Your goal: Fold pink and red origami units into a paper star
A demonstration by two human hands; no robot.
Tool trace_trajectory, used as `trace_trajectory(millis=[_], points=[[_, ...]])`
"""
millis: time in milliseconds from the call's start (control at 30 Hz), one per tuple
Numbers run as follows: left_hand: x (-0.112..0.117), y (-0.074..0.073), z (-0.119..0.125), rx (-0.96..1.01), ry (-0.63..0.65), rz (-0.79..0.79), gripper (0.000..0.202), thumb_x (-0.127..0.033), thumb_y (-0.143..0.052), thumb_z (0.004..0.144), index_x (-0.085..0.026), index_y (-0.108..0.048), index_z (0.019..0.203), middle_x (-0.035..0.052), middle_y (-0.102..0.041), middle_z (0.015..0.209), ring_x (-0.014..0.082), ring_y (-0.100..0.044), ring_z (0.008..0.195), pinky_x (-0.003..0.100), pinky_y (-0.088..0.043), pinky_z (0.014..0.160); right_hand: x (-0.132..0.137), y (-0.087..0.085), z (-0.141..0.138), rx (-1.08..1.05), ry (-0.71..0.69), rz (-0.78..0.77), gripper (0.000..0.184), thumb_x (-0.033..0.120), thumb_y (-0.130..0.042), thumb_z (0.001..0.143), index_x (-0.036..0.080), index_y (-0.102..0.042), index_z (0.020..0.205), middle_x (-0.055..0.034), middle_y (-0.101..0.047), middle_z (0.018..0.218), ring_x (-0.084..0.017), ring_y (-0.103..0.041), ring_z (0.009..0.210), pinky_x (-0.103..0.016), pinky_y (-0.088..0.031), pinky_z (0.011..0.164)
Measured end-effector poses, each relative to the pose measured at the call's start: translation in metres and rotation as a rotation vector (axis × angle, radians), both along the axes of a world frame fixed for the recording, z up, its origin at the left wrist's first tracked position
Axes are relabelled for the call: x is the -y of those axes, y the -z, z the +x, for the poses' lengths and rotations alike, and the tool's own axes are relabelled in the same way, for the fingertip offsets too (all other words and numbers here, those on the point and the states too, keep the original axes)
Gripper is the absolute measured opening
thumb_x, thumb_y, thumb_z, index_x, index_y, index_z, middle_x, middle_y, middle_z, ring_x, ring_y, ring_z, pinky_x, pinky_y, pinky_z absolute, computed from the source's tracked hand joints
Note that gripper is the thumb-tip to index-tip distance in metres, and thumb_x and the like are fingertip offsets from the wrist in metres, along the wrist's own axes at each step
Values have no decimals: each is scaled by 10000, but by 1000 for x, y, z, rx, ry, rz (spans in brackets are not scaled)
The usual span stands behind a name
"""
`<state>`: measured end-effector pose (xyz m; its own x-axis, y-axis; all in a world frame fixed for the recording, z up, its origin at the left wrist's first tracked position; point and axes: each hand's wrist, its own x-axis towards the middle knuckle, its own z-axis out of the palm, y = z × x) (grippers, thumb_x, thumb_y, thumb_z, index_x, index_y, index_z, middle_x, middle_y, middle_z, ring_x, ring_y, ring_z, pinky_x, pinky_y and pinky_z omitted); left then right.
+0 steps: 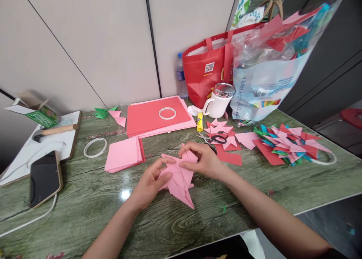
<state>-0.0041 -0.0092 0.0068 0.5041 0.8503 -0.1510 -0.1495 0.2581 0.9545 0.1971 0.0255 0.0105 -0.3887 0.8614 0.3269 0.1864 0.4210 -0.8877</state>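
Observation:
A pink folded paper piece (181, 180) with pointed flaps lies at the middle of the green wood-grain table (85, 206). My left hand (149, 181) grips its left side, thumb on top and fingers curled under the paper. My right hand (202, 159) pinches a flap at its upper right edge with bent fingers. Both hands are closed on the same piece.
A stack of pink squares (124, 153), red and pink sheets (158, 117) with a tape ring, scissors (216, 139) on folded stars, a yellow glue stick (199, 121), white mug (219, 98), red bag (207, 68), colourful folded pieces (285, 144), phone (45, 178), hammer (55, 131).

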Motion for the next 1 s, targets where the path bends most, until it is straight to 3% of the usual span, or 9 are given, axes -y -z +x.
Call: trace_trajectory(millis=[167,567,800,1000], points=[[0,-1,0,-30,-14,13,293,-276,-596,820,-216,-537,1101,51,-591,1008,162,-559,826,273,-418,744,-1,0,-2,4,20,-41,154,329,-640,769,192,-616,836,-19,-622,792,-134,-543,671,-254,-416,574],[1,-5,1,-67,-67,31,301,-272,-616,804,-193,-562,1089,59,-576,1020,132,-522,763,239,-405,695,1,3,-8,20,87,87,49,221,-605,789,195,-616,829,-19,-643,787,-154,-594,731,-280,-441,675],[0,-4,1,-31,-87,1,289,-274,-634,788,-191,-573,1058,53,-591,980,141,-530,765,238,-405,684,-1,2,-2,40,-5,63,208,200,-658,736,216,-608,937,-31,-644,915,-171,-598,841,-305,-452,760],[-1,-4,-1,-129,-67,62,319,-304,-615,796,-197,-612,1096,60,-628,1003,162,-544,796,252,-409,701,-3,4,1,25,-50,6,254,238,-689,722,218,-599,958,-34,-647,962,-180,-594,886,-325,-454,790]])
